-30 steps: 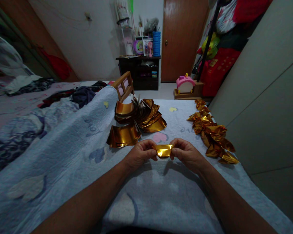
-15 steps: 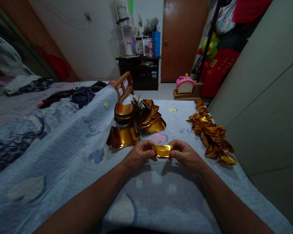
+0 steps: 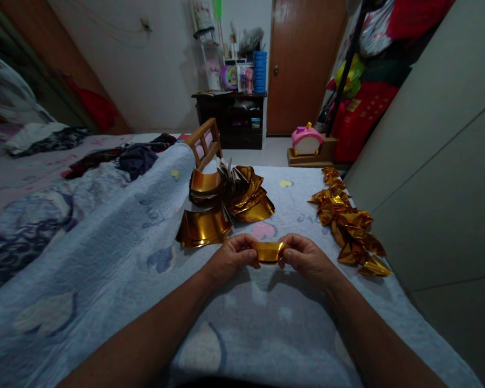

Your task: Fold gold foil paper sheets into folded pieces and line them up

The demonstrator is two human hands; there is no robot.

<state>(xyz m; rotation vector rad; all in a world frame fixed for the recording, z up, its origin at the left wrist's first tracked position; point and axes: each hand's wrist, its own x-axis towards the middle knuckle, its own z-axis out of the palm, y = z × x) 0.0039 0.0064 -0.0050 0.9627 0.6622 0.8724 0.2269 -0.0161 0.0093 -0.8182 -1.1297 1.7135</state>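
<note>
A small folded piece of gold foil paper is pinched at both ends, just above a pale blue quilt. My left hand grips its left end and my right hand grips its right end. Beyond my hands lies a fanned pile of curved gold foil sheets. To the right, a row of folded gold foil pieces runs along the quilt's edge.
A grey wall panel rises close on the right. A wooden frame sticks up behind the foil pile. Clothes lie on the bed at left. Farther off stand a dark cabinet, a brown door and a pink toy.
My hands have drawn a little closer together, and the gold foil piece between them looks narrower. The piles have not moved.
</note>
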